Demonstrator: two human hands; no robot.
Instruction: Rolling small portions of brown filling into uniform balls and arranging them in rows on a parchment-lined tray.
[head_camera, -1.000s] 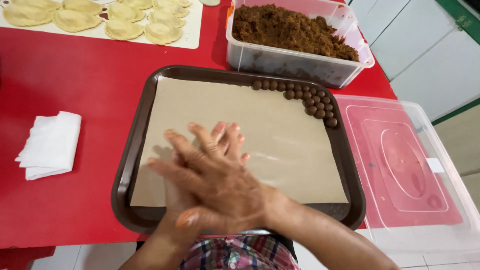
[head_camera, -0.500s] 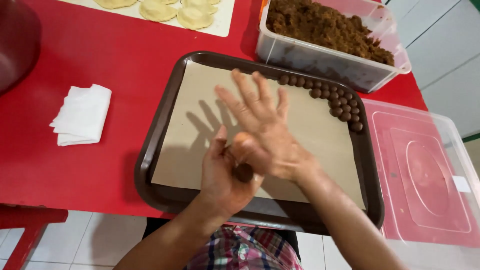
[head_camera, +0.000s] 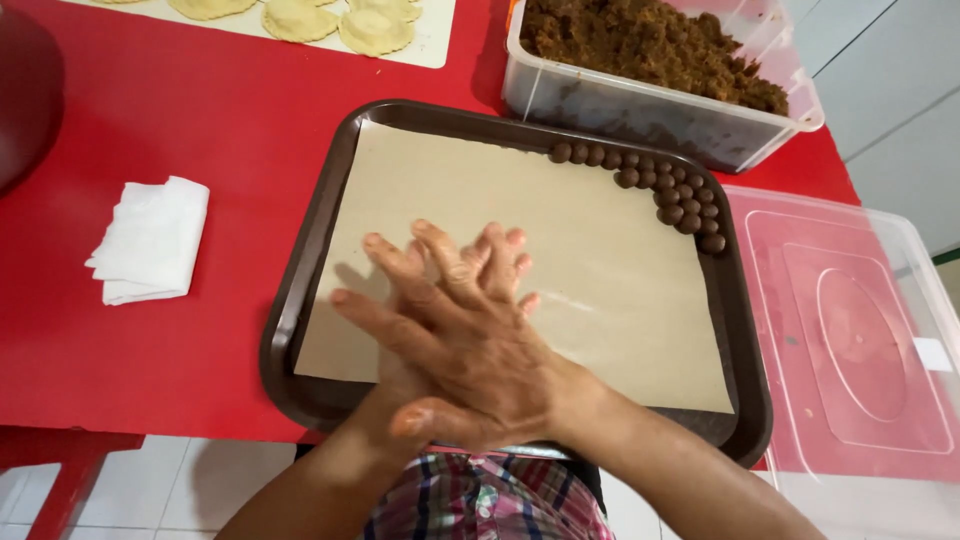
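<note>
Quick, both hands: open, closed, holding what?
Right hand: open and flat, laid across the left.
Left hand: open beneath it, mostly hidden; anything pressed between the palms cannot be seen.

Two bare hands pressed palm to palm above a brown tray (head_camera: 300, 290) lined with tan paper (head_camera: 560, 230): the right hand (head_camera: 470, 345) lies flat on top, fingers spread and pointing away, while the left hand (head_camera: 455, 262) sits beneath it, only its fingertips showing past the upper hand. Whatever lies between the palms is hidden. In the tray's far right corner, small dark brown balls (head_camera: 660, 185) sit packed in neat curving rows, touching one another
</note>
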